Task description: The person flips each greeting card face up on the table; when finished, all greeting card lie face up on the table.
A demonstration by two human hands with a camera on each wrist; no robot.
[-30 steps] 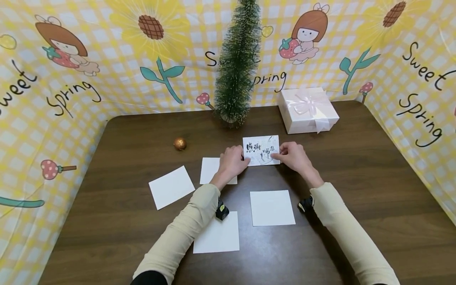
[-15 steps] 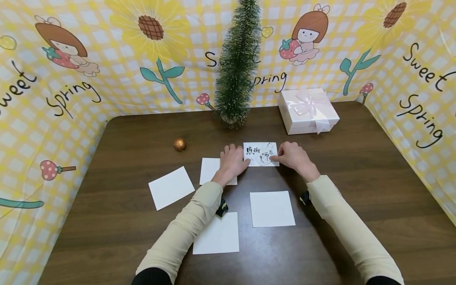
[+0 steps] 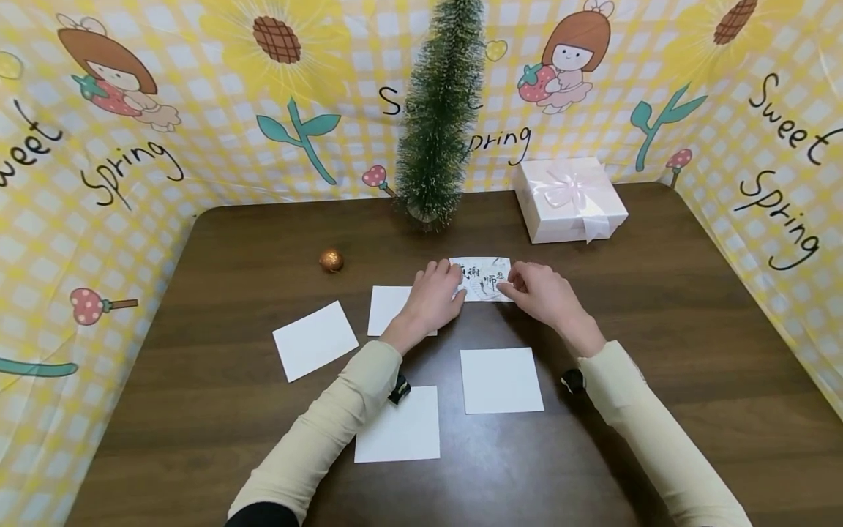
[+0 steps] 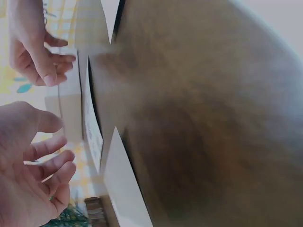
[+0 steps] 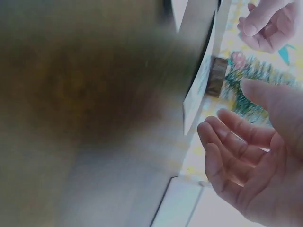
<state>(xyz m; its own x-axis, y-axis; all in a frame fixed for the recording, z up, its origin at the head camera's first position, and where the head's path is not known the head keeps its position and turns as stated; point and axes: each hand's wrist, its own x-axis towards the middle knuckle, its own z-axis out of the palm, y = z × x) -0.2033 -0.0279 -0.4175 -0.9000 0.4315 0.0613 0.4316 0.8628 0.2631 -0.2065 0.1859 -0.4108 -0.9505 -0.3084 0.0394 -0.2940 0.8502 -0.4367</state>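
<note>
A small white card [image 3: 486, 281] with black brush-style lettering lies on the brown table, just in front of a bristly green tree. Over its left end, in the head view, is my left hand [image 3: 429, 298], fingers loosely bent. My right hand [image 3: 546, 294] is at the opposite end, thumb and fingers apart. Both wrist views show the hands raised off the lettered card [image 4: 93, 118], with nothing in the left palm [image 4: 28, 165] or the right palm [image 5: 265, 165]. A blank white card [image 3: 387, 307] is partly hidden beneath the left hand.
Several more blank cards are spread nearer me, one [image 3: 502, 380] to the right and another [image 3: 402, 432] below my left sleeve. The green tree [image 3: 437, 132], a white gift box [image 3: 569, 201] with ribbon and a copper-coloured ball [image 3: 331, 260] stand toward the back.
The lettered card, held up at its sides a second ago, has tipped back and now lies flat. Both hands have let go of it; the left has shifted slightly over its end.
</note>
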